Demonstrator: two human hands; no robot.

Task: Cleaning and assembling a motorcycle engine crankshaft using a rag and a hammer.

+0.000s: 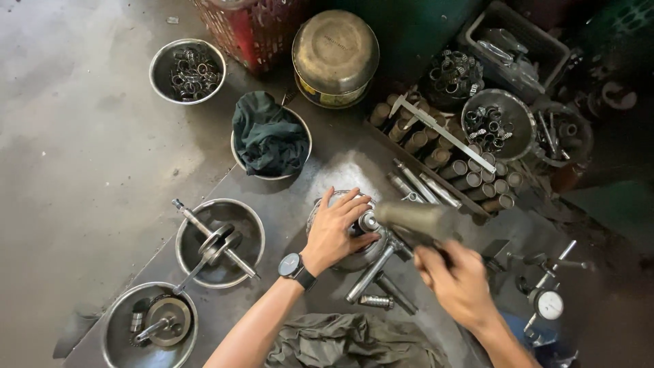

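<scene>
At the centre of the worktop (327, 170), the left hand (335, 230) lies flat, fingers spread, on a round metal part (354, 235) that sits in a steel bowl; its grip is wide and pressing down, not wrapped around anything. The right hand (458, 278), at about four o'clock from that part, has its grip closed around the handle of a hammer (415, 219), whose blurred head hangs just above and to the right of the part. A black wristwatch (294, 267) sits on the left wrist.

At nine o'clock from the part, a steel bowl (219, 242) holds a crankshaft, and at eight o'clock another bowl (150, 326) holds a similar piece. At eleven o'clock a bowl carries a dark green rag (268, 136), and further out a small bowl (187, 69) is full of metal rings. At twelve o'clock stands a brass-coloured tin (335, 56). At two o'clock a tray of metal sleeves (449, 160) has a caliper (441, 131) lying across it. At four o'clock stands a dial gauge (547, 303). At six o'clock lies a crumpled grey cloth (351, 341).
</scene>
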